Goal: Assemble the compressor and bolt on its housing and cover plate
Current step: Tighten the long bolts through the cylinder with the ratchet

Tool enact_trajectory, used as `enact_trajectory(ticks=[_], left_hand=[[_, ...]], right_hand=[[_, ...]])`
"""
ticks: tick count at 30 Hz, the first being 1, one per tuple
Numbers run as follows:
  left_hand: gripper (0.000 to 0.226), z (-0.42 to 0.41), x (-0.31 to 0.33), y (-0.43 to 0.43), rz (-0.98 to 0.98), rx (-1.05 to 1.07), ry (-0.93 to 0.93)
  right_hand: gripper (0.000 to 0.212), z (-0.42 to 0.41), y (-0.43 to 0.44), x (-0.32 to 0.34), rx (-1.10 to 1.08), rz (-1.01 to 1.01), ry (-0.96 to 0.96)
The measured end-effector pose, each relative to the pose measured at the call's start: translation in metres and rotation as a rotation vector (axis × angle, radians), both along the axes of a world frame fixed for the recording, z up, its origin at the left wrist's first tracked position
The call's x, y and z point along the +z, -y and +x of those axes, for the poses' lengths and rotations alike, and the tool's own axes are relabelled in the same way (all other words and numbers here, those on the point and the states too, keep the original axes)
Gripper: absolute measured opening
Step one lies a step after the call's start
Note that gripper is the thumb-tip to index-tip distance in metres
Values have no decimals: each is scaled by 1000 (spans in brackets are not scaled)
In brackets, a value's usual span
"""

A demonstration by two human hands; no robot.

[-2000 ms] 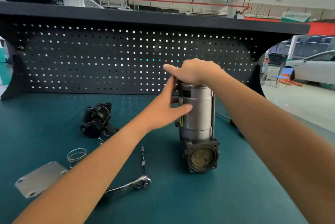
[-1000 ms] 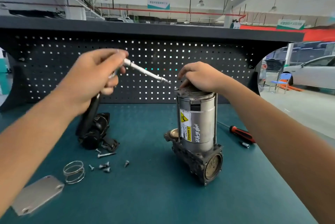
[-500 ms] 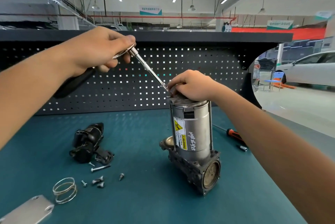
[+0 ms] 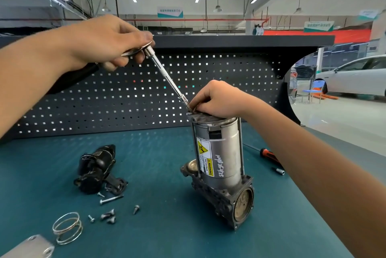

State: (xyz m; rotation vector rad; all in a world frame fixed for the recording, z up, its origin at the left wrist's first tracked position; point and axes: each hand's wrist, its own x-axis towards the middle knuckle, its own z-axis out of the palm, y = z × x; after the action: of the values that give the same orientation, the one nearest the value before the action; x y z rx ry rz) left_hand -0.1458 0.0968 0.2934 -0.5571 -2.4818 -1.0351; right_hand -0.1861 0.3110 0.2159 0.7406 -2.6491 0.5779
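Observation:
The compressor [image 4: 219,159] stands upright on the teal bench, a silver cylinder with a yellow warning label on a dark cast base. My right hand [image 4: 217,99] lies curled over its top cap, fingers at the cap's left edge. High on the left, my left hand [image 4: 108,42] grips the head of a ratchet wrench [image 4: 165,74]. Its long extension slants down to the right, and its tip meets the cap beside my right fingers. A grey cover plate [image 4: 31,247] lies at the bottom left corner.
A black housing part [image 4: 96,168] lies left of the compressor. Several loose bolts [image 4: 110,209] and a wire spring [image 4: 66,228] lie in front of it. A red-handled screwdriver [image 4: 269,156] and a small socket [image 4: 279,171] lie to the right. A pegboard [image 4: 125,95] backs the bench.
My left hand picked the ratchet up off the bench, raised it and brought the extension tip down onto the compressor's top. My right hand stayed on the cap.

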Motion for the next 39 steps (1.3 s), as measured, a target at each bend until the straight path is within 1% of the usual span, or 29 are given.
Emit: enact_trajectory(ticks=[10, 18, 22, 26, 28, 31, 35, 39], left_hand=[[32, -9, 9, -2, -81, 45, 32], [32, -13, 8, 4, -88, 57, 28], [33, -16, 14, 0, -145, 81, 33], [34, -17, 23, -6, -251, 95, 31], [36, -20, 27, -13, -313, 94, -15], [40, -26, 25, -28, -426, 141, -187], [42, -37, 14, -40, -397, 126, -431], [42, -50, 11, -43, -417, 162, -532]], right_hand=[[33, 0, 0, 0, 7, 13, 10], [34, 0, 0, 1, 13, 19, 10], [33, 0, 0, 0, 20, 10, 8], [31, -2, 0, 0, 29, 13, 4], [31, -2, 0, 1, 34, 12, 2], [31, -2, 1, 2, 50, 34, -10], [33, -2, 5, 5, 50, 80, -22], [34, -4, 9, 6, 10, 121, -24]])
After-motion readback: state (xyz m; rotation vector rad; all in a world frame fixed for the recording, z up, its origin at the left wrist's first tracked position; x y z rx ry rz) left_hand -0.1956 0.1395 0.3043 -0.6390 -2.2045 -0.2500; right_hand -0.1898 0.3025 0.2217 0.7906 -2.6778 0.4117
